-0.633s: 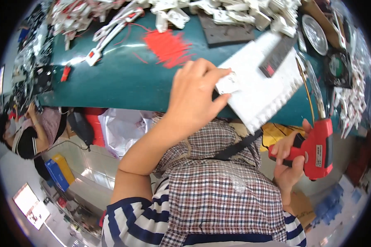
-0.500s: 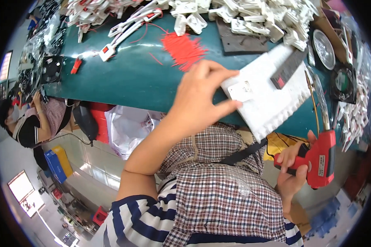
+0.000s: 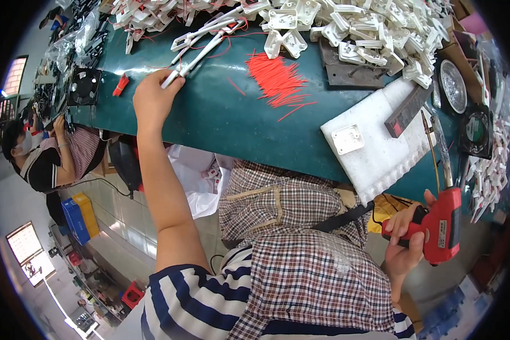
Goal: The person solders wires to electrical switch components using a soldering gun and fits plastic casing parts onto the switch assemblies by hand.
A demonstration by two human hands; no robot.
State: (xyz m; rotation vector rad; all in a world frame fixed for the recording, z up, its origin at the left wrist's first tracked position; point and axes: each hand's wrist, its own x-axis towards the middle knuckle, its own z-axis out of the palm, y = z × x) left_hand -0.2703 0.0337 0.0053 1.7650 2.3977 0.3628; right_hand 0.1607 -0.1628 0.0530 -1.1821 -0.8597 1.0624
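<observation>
Far left on the bench, my left hand (image 3: 154,97) pinches the near end of a long white plastic part (image 3: 203,55) with red wire, one of several lying together. My right hand (image 3: 403,235) is wrapped round the black grip of a red soldering gun (image 3: 443,226), held low at the right. Its long metal tip points up past the bench edge, beside a white foam block (image 3: 374,164). A small square white plastic housing (image 3: 347,139) lies face up on the foam, touched by neither hand. A dark bar (image 3: 405,110) also rests on the block.
Cut red wires (image 3: 277,79) lie mid-bench, below heaped white plastic parts (image 3: 379,28) and a dark metal block (image 3: 351,71). Small fans (image 3: 85,86) stand at both sides, with a round metal dish (image 3: 453,86) at the right. A person (image 3: 48,147) sits farther left.
My left hand has gone from beside the housing on the foam to the far left and closed on a long white part. My right hand still grips the soldering gun.
</observation>
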